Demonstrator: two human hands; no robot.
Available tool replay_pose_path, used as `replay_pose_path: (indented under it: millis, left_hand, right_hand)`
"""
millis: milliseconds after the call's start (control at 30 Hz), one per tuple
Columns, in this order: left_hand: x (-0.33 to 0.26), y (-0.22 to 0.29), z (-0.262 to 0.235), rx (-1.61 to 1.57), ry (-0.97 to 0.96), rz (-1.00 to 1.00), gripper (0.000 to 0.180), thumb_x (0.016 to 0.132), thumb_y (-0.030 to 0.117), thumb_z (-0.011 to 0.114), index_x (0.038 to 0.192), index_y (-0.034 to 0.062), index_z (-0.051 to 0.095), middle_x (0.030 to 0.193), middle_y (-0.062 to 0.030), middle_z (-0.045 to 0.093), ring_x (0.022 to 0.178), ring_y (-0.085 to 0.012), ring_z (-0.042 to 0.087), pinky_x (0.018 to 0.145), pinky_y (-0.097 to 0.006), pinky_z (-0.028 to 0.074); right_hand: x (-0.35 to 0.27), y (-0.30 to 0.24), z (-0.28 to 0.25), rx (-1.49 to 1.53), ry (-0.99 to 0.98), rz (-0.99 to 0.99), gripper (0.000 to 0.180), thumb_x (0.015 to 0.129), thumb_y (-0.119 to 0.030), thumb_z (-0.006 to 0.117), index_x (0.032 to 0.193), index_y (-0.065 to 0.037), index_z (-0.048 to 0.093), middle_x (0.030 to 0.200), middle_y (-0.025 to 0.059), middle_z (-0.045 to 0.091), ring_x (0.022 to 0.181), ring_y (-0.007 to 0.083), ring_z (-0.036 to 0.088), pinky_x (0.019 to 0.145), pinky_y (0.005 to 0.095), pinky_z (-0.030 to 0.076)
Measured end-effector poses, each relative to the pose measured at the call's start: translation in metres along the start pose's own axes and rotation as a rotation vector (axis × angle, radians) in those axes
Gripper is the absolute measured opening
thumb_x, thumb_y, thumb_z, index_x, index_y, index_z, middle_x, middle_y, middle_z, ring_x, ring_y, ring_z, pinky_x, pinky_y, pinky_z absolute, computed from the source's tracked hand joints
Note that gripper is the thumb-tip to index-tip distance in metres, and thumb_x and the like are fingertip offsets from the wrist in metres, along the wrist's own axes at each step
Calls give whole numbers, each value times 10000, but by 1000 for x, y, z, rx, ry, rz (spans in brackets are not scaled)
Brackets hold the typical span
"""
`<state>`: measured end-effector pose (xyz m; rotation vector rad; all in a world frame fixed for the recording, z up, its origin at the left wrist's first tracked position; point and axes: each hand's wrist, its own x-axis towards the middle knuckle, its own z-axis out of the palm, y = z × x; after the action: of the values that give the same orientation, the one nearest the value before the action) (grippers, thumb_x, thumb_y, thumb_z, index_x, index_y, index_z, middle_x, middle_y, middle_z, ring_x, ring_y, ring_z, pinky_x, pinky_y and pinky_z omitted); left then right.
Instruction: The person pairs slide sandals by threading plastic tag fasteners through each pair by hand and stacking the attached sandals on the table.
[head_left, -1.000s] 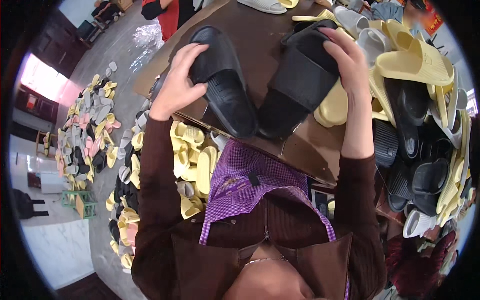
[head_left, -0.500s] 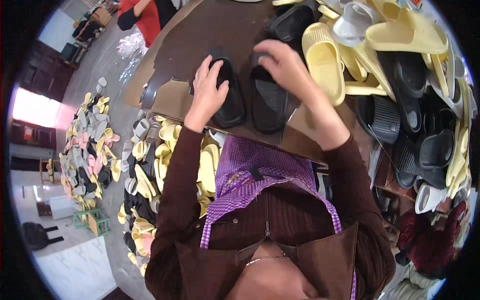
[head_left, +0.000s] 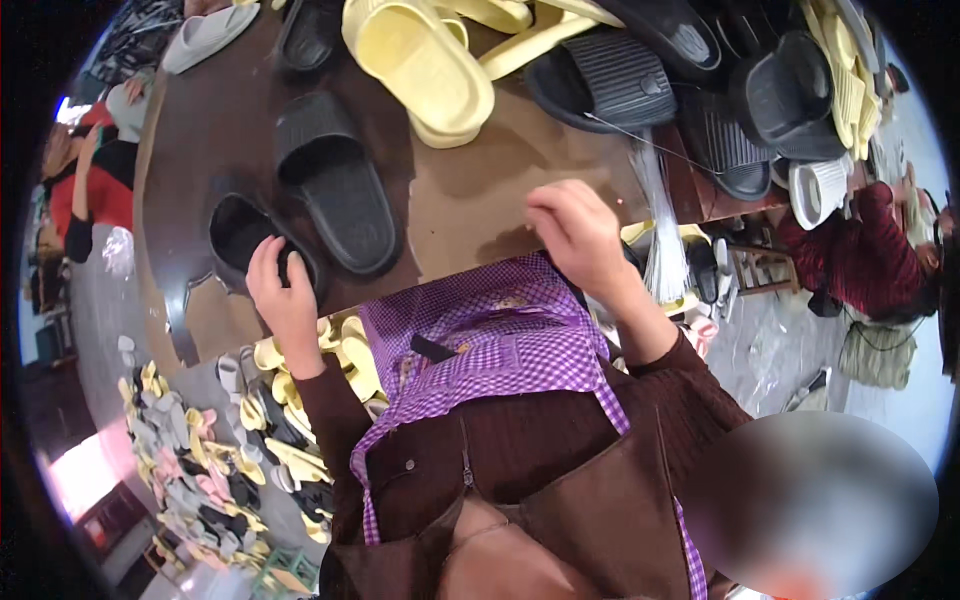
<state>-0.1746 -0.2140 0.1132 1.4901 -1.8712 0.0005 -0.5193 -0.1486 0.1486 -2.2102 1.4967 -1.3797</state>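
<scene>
Two black slippers lie side by side on the brown table. The left black slipper (head_left: pixel 236 238) is partly covered by my left hand (head_left: pixel 280 290), whose fingers and thumb close loosely at its near end. The right black slipper (head_left: pixel 345 205) lies untouched, open toe strap pointing away. Over the table's near edge is my right hand (head_left: pixel 580 235), raised, with its fingers curled and nothing visible in them. Just right of it, a bundle of thin whitish strands (head_left: pixel 660 250) hangs over the edge. My purple checked apron (head_left: pixel 480 330) lies against the table.
Yellow slippers (head_left: pixel 430 85) and more black slippers (head_left: pixel 620 80) are piled at the table's far right. A grey slipper (head_left: pixel 210 38) lies far left. Heaps of slippers (head_left: pixel 200 460) cover the floor at left. Other people sit at right and stand at far left.
The view has swung right. My right hand has left the right slipper and moved to the table's near edge beside the strands, its fingers curling. My left hand stays at the left slipper.
</scene>
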Motion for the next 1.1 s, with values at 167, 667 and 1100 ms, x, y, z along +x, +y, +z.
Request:
replay_pose_path:
  millis: [167, 667, 1100]
  left_hand:
    - [1, 39, -4, -48, 65, -30, 237, 829, 28, 576, 1061, -6, 617, 1114, -152, 620, 1048, -314, 567, 921, -391, 430]
    - [-8, 119, 17, -320, -66, 150, 250, 789, -53, 572, 1036, -39, 607, 1055, -175, 626, 970, -338, 590, 874, -390, 456]
    - [2, 202, 65, -781, -448, 499, 321, 784, -3, 631, 1101, -16, 582, 1052, -179, 628, 949, -325, 623, 827, -366, 503]
  right_hand:
    - [-24, 15, -35, -143, 63, 192, 183, 781, 29, 668, 949, -16, 613, 795, 118, 618, 705, 260, 607, 621, 320, 487]
    - [-43, 42, -73, -581, 19, 619, 162, 837, -127, 649, 978, -51, 622, 768, 159, 642, 693, 333, 639, 614, 376, 506]
    - [-25, -2, -44, -200, -215, 246, 126, 778, 7, 649, 895, -33, 628, 844, 120, 633, 742, 313, 625, 646, 358, 506]
